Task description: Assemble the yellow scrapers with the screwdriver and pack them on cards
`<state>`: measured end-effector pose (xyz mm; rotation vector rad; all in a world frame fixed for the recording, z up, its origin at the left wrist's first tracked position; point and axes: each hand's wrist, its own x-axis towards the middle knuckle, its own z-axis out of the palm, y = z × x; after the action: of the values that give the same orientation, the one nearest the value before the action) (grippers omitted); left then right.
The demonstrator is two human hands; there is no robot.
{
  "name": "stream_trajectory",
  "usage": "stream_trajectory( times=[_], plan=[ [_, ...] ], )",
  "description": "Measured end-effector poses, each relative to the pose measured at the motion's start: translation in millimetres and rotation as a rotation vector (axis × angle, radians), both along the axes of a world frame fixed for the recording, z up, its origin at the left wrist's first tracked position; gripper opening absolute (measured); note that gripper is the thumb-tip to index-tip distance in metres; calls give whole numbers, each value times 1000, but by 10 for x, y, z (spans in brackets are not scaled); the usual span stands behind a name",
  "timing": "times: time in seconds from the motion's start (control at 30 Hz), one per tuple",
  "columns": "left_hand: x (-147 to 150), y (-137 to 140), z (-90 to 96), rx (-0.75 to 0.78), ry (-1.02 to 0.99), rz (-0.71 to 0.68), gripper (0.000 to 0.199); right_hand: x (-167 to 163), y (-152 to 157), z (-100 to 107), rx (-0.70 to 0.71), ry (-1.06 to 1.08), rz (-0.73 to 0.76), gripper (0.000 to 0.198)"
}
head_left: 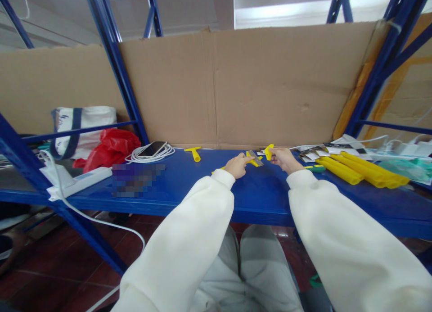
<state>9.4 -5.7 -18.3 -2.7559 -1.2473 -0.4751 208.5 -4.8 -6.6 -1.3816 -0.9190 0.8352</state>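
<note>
Nearest the camera, white sleeves [178,231] are stretched over the surface [263,199], where a yellow piece [269,152] is pinched by the right hand's [282,159] fingers, beside a blade [256,160] met by the left hand's [237,166], whether gripped or merely touched cannot be told. The two are unjoined, so the work is judged unfinished. Farther out, a T-piece [195,154] is left lying and tubes [341,170] are grouped rightward.

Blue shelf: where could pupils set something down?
Bare shelf shows in front of the yellow T-shaped piece, beside the left sleeve, and between left hand and right hand toward the front edge. Yellow tubes and packets crowd the right end.
</note>
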Motion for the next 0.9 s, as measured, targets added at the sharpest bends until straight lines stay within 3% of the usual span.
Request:
stream_trajectory(
  times=[0.3, 0.6, 0.9],
  plan=[
    [3, 5, 2, 31, 9, 17, 62, 31, 13, 18, -35, 18, 112, 11],
    [16, -13, 8, 95, 11, 47, 63, -22, -69, 52, 20, 83, 147, 14],
    [29, -4, 10, 98, -10, 33, 63, -44, -70, 59, 138, -114, 232, 14]
  ],
)
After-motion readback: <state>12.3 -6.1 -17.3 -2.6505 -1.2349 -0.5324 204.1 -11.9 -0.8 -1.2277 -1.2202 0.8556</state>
